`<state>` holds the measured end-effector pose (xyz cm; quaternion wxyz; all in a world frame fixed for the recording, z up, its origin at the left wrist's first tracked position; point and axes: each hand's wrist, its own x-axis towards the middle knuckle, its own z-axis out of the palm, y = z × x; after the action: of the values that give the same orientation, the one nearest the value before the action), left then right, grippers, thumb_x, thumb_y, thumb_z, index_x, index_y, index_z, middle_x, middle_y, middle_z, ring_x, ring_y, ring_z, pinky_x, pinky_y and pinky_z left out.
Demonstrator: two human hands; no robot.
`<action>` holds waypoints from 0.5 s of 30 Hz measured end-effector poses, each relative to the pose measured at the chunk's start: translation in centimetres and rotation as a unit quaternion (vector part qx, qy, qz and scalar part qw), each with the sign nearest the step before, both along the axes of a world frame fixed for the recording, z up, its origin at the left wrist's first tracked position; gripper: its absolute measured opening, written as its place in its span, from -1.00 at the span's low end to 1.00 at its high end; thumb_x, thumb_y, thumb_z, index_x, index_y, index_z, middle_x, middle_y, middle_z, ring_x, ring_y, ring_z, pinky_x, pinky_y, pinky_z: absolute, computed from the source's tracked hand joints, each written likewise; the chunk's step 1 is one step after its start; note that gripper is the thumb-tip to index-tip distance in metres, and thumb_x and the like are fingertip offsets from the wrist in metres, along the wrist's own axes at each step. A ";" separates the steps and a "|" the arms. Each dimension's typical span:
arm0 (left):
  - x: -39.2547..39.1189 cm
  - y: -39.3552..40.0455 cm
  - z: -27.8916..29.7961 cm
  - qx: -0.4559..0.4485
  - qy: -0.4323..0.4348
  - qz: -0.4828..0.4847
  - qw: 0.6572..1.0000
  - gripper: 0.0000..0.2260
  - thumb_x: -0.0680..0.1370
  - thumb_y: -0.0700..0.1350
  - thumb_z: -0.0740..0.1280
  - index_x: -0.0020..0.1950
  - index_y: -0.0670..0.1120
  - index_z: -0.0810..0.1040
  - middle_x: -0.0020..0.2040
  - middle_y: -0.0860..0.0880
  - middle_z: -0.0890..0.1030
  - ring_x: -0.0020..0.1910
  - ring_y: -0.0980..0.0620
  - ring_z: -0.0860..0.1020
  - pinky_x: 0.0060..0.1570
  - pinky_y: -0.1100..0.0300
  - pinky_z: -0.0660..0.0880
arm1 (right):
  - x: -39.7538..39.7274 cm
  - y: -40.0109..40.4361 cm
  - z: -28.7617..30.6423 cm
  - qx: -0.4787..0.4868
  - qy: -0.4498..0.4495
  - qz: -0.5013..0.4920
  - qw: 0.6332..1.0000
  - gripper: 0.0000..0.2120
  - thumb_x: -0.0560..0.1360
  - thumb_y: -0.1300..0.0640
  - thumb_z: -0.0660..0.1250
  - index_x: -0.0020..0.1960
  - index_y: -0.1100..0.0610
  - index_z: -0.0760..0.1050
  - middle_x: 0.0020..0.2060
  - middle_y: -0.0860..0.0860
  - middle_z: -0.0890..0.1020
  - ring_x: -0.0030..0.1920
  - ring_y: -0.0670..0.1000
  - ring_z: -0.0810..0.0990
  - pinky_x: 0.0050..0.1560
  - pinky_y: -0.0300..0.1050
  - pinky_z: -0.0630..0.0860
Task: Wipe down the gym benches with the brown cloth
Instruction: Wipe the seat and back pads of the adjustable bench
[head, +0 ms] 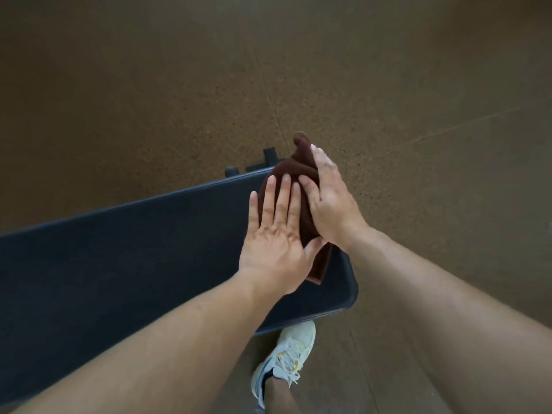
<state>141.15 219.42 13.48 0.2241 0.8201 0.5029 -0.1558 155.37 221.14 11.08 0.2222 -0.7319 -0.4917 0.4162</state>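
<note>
The brown cloth (294, 170) is bunched up over the right end of a dark blue padded gym bench (134, 252). My left hand (276, 231) lies flat on the cloth with its fingers spread, pressing it onto the pad. My right hand (328, 201) grips the cloth from the right side, fingers wrapped over its upper fold. One corner of the cloth (318, 271) hangs out below my left thumb. Most of the cloth is hidden under the two hands.
The bench runs from the lower left to the middle of the view, with a black metal frame end (268, 158) sticking out behind it. Brown speckled rubber floor (418, 115) surrounds it. My foot in a white sneaker (283, 357) stands by the bench's near right corner.
</note>
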 end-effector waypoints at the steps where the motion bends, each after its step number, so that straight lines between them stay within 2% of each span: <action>1: -0.2 -0.5 0.1 0.010 -0.002 -0.016 1.000 -0.19 0.64 0.36 -0.15 0.58 -0.15 -0.47 0.58 -0.11 -0.52 0.53 -0.08 -0.57 0.56 -0.16 -0.41 | -0.1 -1.1 0.1 0.004 0.007 -0.007 1.000 -0.46 0.74 -0.06 0.09 0.68 -0.16 0.01 0.69 -0.12 0.06 0.65 -0.09 0.10 0.60 0.01 0.13; 3: -1.1 -2.4 0.3 0.019 -0.025 -0.055 0.998 -0.20 0.64 0.34 -0.16 0.59 -0.16 -0.44 0.59 -0.12 -0.50 0.54 -0.09 -0.54 0.57 -0.14 -0.39 | -0.7 -4.3 0.5 0.016 0.003 -0.020 1.000 -0.45 0.75 -0.01 0.10 0.68 -0.17 0.00 0.69 -0.16 0.02 0.64 -0.17 0.05 0.56 -0.14 0.08; 5: -2.4 -5.6 0.1 0.019 -0.058 -0.081 0.995 -0.23 0.66 0.32 -0.13 0.62 -0.16 -0.37 0.60 -0.11 -0.46 0.57 -0.07 -0.50 0.57 -0.11 -0.39 | -1.4 -8.3 0.6 0.022 -0.037 -0.020 0.999 -0.44 0.74 0.00 0.11 0.69 -0.14 0.01 0.68 -0.18 0.00 0.64 -0.22 0.01 0.54 -0.21 0.05; 8: -4.4 -9.8 -0.7 0.010 -0.085 -0.098 0.992 -0.25 0.67 0.28 0.00 0.66 -0.17 -0.16 0.65 -0.12 -0.32 0.64 -0.07 -0.35 0.59 -0.08 -0.35 | -2.9 -12.6 0.9 0.001 -0.156 -0.006 0.988 -0.40 0.68 -0.14 0.03 0.69 -0.10 0.01 0.66 -0.18 -0.05 0.67 -0.10 -0.01 0.64 -0.03 0.05; 10: -5.5 -10.4 -1.0 0.020 -0.085 -0.092 0.992 -0.26 0.68 0.25 0.00 0.65 -0.17 -0.20 0.63 -0.12 -0.37 0.63 -0.07 -0.38 0.56 -0.07 -0.40 | -4.5 -12.9 1.1 -0.026 -0.224 -0.013 0.974 -0.35 0.64 -0.21 -0.05 0.69 -0.10 -0.04 0.67 -0.14 -0.07 0.68 -0.04 -0.07 0.66 0.12 0.00; 12: -7.1 -9.9 -0.8 0.039 -0.100 -0.066 0.992 -0.28 0.70 0.23 -0.06 0.63 -0.15 -0.32 0.59 -0.08 -0.48 0.58 -0.04 -0.49 0.52 -0.06 -0.49 | -6.7 -11.5 1.4 -0.052 -0.274 -0.022 0.960 -0.31 0.61 -0.25 -0.11 0.69 -0.09 -0.07 0.69 -0.10 -0.10 0.69 -0.02 -0.17 0.66 0.15 -0.12; 14: -10.0 -8.9 -1.0 0.049 -0.114 -0.024 0.992 -0.32 0.70 0.21 -0.11 0.63 -0.14 -0.33 0.60 -0.06 -0.47 0.57 -0.03 -0.49 0.52 -0.06 -0.48 | -10.1 -9.2 1.5 -0.053 -0.304 -0.003 0.951 -0.29 0.59 -0.26 -0.12 0.70 -0.06 -0.06 0.69 -0.08 -0.12 0.68 -0.01 -0.25 0.65 0.13 -0.27; 15: -12.0 -8.2 -1.2 0.060 -0.118 0.005 0.991 -0.33 0.69 0.20 -0.11 0.65 -0.15 -0.28 0.62 -0.06 -0.41 0.60 -0.04 -0.44 0.55 -0.07 -0.43 | -12.4 -7.9 1.5 -0.044 -0.309 0.021 0.950 -0.29 0.60 -0.25 -0.11 0.70 -0.05 -0.05 0.70 -0.07 -0.11 0.68 0.00 -0.27 0.64 0.11 -0.32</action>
<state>129.12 211.25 12.23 0.2328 0.8421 0.4858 -0.0266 142.93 213.26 12.56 0.0185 -0.8234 -0.5325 0.1953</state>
